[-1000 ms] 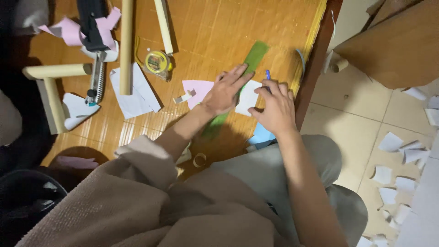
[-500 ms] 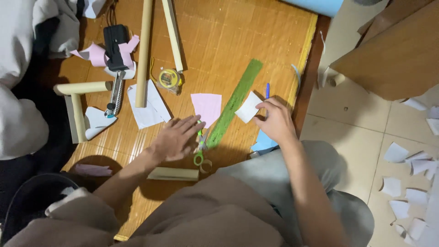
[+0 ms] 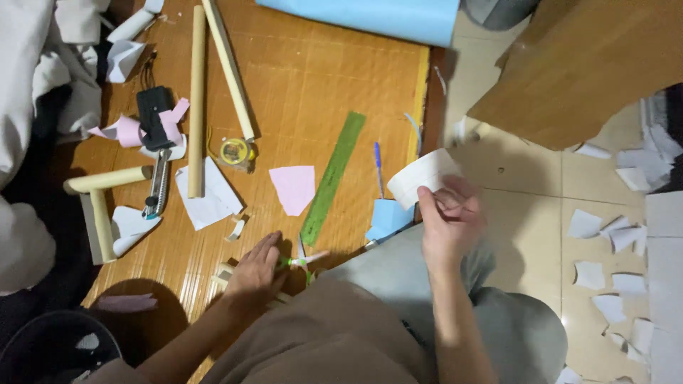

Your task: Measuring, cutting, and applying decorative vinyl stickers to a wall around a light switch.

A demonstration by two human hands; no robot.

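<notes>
My right hand [image 3: 447,222] holds a curved white paper piece [image 3: 421,176], lifted above the mat's right edge. My left hand [image 3: 256,272] rests flat on the wooden mat [image 3: 306,85] near my knee, fingers touching green-handled scissors [image 3: 300,262]. A long green ruler [image 3: 333,176] lies diagonally between the hands, with a pink paper piece [image 3: 294,188] to its left and a blue pen [image 3: 378,167] to its right. A light blue paper piece [image 3: 388,217] lies by my knee.
Cardboard tubes [image 3: 196,99] lie at the upper left beside a tape measure [image 3: 234,151], a black tool [image 3: 155,110] and white paper scraps [image 3: 210,199]. A blue roll [image 3: 370,18] lies at the top. A wooden board [image 3: 576,64] stands right, with white scraps [image 3: 605,235] on the tiled floor.
My right hand has lifted the white paper piece off the mat and moved it right. My left hand slid down toward my knee onto the scissors. The view has shifted.
</notes>
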